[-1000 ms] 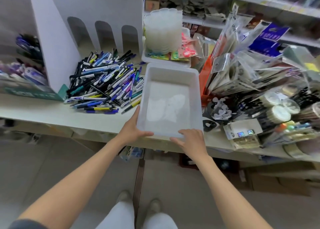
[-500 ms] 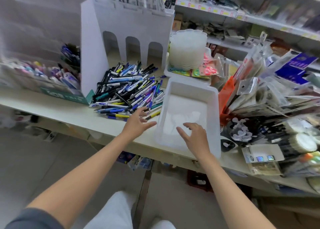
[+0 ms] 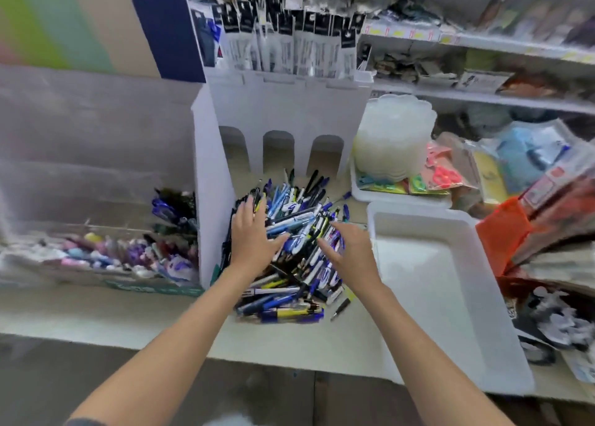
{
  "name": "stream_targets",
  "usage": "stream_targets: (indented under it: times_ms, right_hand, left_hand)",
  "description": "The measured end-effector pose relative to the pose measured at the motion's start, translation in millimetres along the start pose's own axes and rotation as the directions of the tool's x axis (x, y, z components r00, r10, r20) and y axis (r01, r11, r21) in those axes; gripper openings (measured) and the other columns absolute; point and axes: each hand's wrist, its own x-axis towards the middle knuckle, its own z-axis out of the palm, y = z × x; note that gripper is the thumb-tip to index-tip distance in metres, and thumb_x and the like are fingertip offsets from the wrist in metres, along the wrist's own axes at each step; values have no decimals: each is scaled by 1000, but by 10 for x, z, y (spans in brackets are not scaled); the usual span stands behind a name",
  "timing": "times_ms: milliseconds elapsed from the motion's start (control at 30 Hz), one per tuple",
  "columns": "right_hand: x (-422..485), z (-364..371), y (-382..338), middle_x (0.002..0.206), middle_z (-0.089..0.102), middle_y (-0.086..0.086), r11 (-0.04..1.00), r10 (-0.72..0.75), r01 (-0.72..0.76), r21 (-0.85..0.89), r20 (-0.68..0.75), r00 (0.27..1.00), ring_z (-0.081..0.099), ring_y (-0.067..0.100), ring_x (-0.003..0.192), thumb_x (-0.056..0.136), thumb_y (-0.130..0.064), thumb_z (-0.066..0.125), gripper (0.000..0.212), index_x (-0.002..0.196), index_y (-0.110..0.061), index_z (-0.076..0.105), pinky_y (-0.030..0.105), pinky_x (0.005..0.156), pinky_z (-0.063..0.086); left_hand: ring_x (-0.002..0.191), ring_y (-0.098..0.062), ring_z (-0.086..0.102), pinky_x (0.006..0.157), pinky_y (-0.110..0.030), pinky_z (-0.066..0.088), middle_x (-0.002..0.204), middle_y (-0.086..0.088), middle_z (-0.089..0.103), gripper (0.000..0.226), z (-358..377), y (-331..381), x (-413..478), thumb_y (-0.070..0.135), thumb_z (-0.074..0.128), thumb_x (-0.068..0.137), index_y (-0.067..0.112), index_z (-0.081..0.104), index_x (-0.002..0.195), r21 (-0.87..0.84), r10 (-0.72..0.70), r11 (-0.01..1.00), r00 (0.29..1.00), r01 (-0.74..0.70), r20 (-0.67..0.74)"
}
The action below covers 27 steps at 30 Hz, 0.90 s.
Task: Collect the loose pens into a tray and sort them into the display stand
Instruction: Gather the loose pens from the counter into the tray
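A heap of loose pens (image 3: 299,219), blue, black, white and yellow, lies on the counter in front of the white display stand (image 3: 283,116) with three arched slots. My left hand (image 3: 251,232) lies over the left side of the heap with its fingers spread. My right hand (image 3: 349,248) hovers over the right side, fingers straight and pointing left. Neither hand holds a pen. The white tray (image 3: 502,316) stands to the right of the heap with nothing in it.
Packaged refills (image 3: 289,35) hang above the stand. A stack of clear plastic lids (image 3: 394,135) sits in a white bin behind the tray. An orange box (image 3: 502,232) and packaged goods crowd the right. A box of small items (image 3: 106,251) is at the left.
Both hands have left the tray and moved left and forward onto the pen heap. The camera has moved closer and tilted up toward the stand.
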Motion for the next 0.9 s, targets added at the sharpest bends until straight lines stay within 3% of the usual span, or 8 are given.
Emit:
stream_targets:
  times_ms: [133, 233, 400, 500, 567, 633, 767, 900]
  right_hand:
    - [152, 143, -62, 126, 60, 6, 1000, 28, -28, -8, -39, 999, 52, 22, 119, 93, -42, 64, 51, 133, -12, 56, 35, 103, 38]
    - [228, 186, -24, 128, 58, 3, 999, 38, -38, 1, -38, 999, 50, 18, 120, 95, -44, 60, 49, 134, -15, 55, 29, 102, 34]
    - [333, 170, 60, 133, 54, -1, 997, 55, -54, 61, -23, 998, 44, 11, 123, 96, -42, 58, 45, 134, -18, 56, 18, 100, 26]
    - [388, 168, 97, 134, 54, 0, 996, 40, -40, 79, -4, 999, 44, 12, 124, 96, -40, 58, 46, 136, -17, 55, 19, 101, 27]
    - [425, 160, 135, 135, 53, 0, 997, 28, -29, 76, 16, 999, 45, 13, 126, 97, -41, 57, 46, 137, -19, 53, 21, 102, 27]
    - [469, 141, 174, 137, 52, 0, 997, 26, -29, 76, 30, 999, 45, 15, 127, 97, -43, 55, 48, 138, -20, 51, 23, 103, 30]
    - [519, 101, 216, 134, 52, -2, 995, 20, -23, 100, 31, 999, 47, 13, 124, 96, -46, 54, 48, 137, -21, 51, 31, 106, 37]
    - [510, 98, 230, 135, 51, -3, 996, 12, -14, 88, 30, 999, 45, 12, 125, 96, -46, 56, 49, 139, -22, 50, 27, 106, 34]
  left_hand:
    - [153, -33, -4, 122, -48, 5, 166, -16, -3, 112, 72, -32, 286, 73, 61, 79, 21, 3, 159, 108, -67, 993, 982, 49, 174]
    - [153, -30, 2, 121, -48, 8, 165, -15, 9, 95, 124, -46, 365, 77, 52, 82, 24, 27, 156, 40, -129, 992, 964, 123, 231]
    - [144, -22, 34, 115, -29, 28, 154, -11, 42, 30, 74, 13, 371, 17, 48, 104, 9, 67, 125, -406, -192, 892, 980, 197, 52]
    - [147, -19, 28, 112, -16, 22, 159, -6, 31, 53, 39, 38, 344, -14, 47, 93, 14, 59, 136, -411, -133, 904, 991, 121, -1]
    - [148, -21, 27, 117, -26, 29, 164, -2, 17, 75, 30, 31, 341, -24, 45, 84, 21, 49, 144, -464, -104, 878, 993, 114, 47]
    - [150, -25, 20, 120, -38, 29, 166, 1, 7, 80, 48, 14, 363, -14, 51, 88, 25, 30, 155, -445, -114, 882, 987, 155, 117]
    - [153, -27, -8, 121, -47, -6, 167, -10, -2, 98, 116, 5, 449, 69, 47, 91, 17, 1, 159, 94, -133, 988, 978, 119, 161]
    - [152, -31, -13, 121, -49, 0, 165, -16, -13, 134, 123, -45, 483, 88, 55, 66, 18, -15, 157, 144, -201, 976, 929, 163, 312]
